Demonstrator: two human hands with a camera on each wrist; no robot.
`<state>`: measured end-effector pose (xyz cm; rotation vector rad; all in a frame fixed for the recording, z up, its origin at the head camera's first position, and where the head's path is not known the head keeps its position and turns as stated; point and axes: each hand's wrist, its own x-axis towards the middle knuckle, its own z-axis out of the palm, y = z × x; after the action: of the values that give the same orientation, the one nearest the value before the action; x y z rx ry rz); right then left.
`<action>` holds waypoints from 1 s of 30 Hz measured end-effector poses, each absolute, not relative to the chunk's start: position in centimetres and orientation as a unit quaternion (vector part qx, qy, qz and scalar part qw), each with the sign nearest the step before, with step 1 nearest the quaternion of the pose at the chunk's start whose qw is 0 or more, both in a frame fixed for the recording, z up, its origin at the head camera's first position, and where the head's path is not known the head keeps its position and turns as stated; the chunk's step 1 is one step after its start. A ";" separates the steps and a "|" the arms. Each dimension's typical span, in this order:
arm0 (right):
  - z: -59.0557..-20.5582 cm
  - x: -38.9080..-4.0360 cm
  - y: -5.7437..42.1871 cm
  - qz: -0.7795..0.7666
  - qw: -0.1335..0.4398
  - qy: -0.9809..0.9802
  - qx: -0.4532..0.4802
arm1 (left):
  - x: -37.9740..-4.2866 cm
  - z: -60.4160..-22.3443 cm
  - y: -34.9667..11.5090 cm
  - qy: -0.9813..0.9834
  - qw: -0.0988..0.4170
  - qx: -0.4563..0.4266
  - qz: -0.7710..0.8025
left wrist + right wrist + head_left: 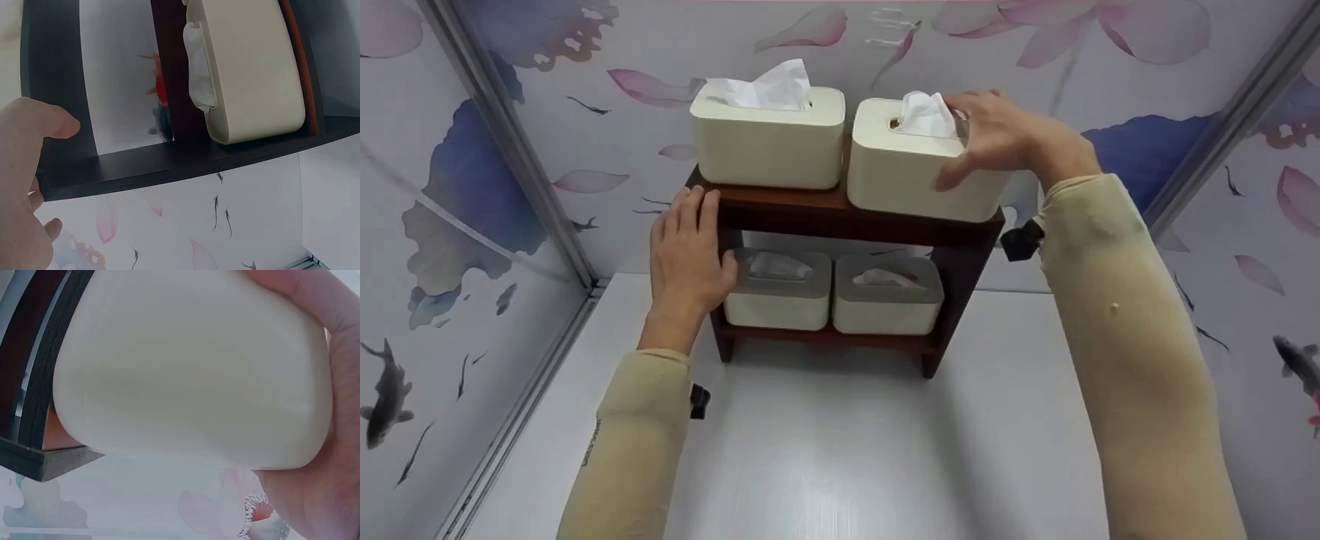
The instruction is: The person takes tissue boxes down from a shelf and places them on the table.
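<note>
My right hand (pixel 997 135) grips the right end of a cream tissue box (pixel 907 176) on the top board of a dark brown wooden shelf (pixel 780 214). The thumb presses on the box's front; the other fingers reach over to the back. In the right wrist view, this tissue box (pixel 185 382) overhangs the shelf end. My left hand (pixel 686 251) holds the shelf's upper left corner, thumb (pixel 62 125) at the front and fingers round the outer side. Close beside its fingertips, another cream tissue box (pixel 769 150) stands on top, a white tissue sticking out.
On the lower board sit two more tissue boxes, a left one (pixel 778 307) and a right one (pixel 889 315), with tissues showing. The shelf stands on a white surface (pixel 817 450). Panels printed with lotus petals and fish (pixel 457 225) enclose the back and sides.
</note>
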<state>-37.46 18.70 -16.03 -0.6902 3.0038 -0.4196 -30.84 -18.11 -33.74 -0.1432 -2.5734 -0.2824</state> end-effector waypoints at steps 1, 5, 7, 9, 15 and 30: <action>-15.9 -37.2 18.8 -0.131 0.012 0.966 -0.221 | -30.8 -33.7 -18.1 -0.955 0.271 -0.053 -0.106; -15.4 -35.8 19.0 -0.131 0.006 0.967 -0.220 | -30.8 -33.5 -18.1 -0.956 0.268 -0.052 -0.108; -15.2 -35.1 19.2 -0.131 -0.001 0.965 -0.226 | -30.9 -33.5 -18.1 -0.956 0.267 -0.053 -0.107; -15.2 -34.4 19.4 -0.134 -0.011 0.962 -0.237 | -30.9 -33.6 -18.1 -0.956 0.267 -0.053 -0.105; -15.7 -31.9 19.7 -0.133 -0.031 0.957 -0.258 | -30.8 -33.8 -18.3 -0.958 0.263 -0.050 -0.105; -21.3 -26.0 21.5 -0.125 -0.082 0.929 -0.339 | -30.7 -33.6 -18.0 -0.958 0.261 -0.055 -0.104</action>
<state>-26.01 21.53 -21.27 -1.1254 3.0811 -0.4139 -30.74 -18.00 -33.62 -0.1478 -2.5943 -0.2828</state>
